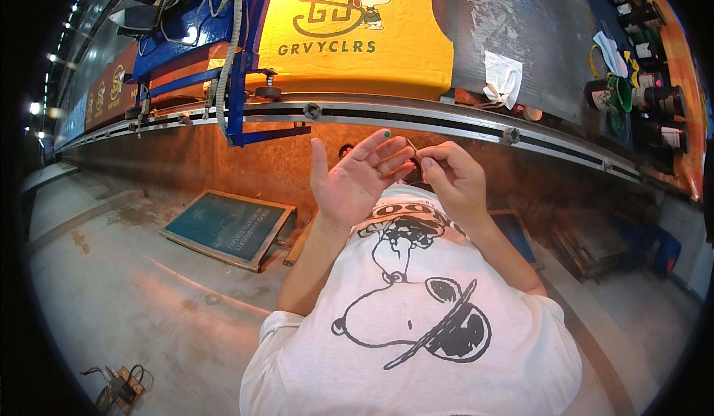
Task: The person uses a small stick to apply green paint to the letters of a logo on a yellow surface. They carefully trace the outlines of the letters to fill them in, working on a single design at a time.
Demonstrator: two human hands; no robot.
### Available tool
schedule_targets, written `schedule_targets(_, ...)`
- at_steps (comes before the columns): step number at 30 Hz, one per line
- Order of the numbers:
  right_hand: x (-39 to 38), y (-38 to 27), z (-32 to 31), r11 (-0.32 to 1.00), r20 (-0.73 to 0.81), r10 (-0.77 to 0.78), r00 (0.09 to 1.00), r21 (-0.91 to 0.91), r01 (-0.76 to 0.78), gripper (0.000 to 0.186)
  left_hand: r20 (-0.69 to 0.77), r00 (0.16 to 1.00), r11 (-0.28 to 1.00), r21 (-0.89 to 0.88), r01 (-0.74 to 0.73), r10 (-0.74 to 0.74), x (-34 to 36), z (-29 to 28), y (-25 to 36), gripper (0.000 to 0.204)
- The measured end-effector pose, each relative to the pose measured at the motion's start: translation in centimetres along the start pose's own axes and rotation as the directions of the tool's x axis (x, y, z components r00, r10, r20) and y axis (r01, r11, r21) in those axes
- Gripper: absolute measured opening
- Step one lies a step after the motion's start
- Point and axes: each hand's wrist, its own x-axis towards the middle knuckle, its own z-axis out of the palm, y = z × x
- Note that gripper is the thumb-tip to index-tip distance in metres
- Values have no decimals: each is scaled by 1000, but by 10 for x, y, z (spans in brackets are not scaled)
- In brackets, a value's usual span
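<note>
My left hand (pixel 357 178) is held palm up in front of my chest, its fingers stretched out and apart. A small green spot, like paint or ink, marks the tip of one of its fingers. Beside it, my right hand (pixel 451 172) pinches a thin, brownish, stick-like piece (pixel 411 147) between thumb and fingers. Its tip comes close to the left fingertips; whether they touch I cannot tell. Both hands hover just short of the long table's metal rail (pixel 372 108). Beyond it lies a yellow printed fabric panel (pixel 401 59) with a dog figure and dark lettering.
A blue metal frame (pixel 236 96) with a hose and cables rides the rail at left. A crumpled white sheet (pixel 503 79) lies right of the panel. Dark ink tubs (pixel 660 101) crowd the far right. Framed printing screens (pixel 229 227) and a power strip (pixel 121 390) are on the floor.
</note>
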Motion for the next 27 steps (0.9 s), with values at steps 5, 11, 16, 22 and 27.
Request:
schedule_targets(5,14,5,8,972,-22,188,982,148,-183,10,-42,994,995,-1,-104,104,-1,-25,45,107)
schedule_targets(11,56,55,3,982,-164,181,970,-34,-188,7,-119,965,968,122,-221,235,35,-74,129,102)
schedule_targets(16,121,107,10,935,-164,-56,985,-354,-6,7,-163,931,929,234,-285,327,96,-120,194,99)
schedule_targets(22,206,154,22,824,-54,-230,972,-542,164,11,117,946,929,186,-319,301,200,-163,244,99)
schedule_targets(27,264,167,7,688,111,-385,916,-627,366,13,136,900,820,374,-433,413,273,-147,236,90)
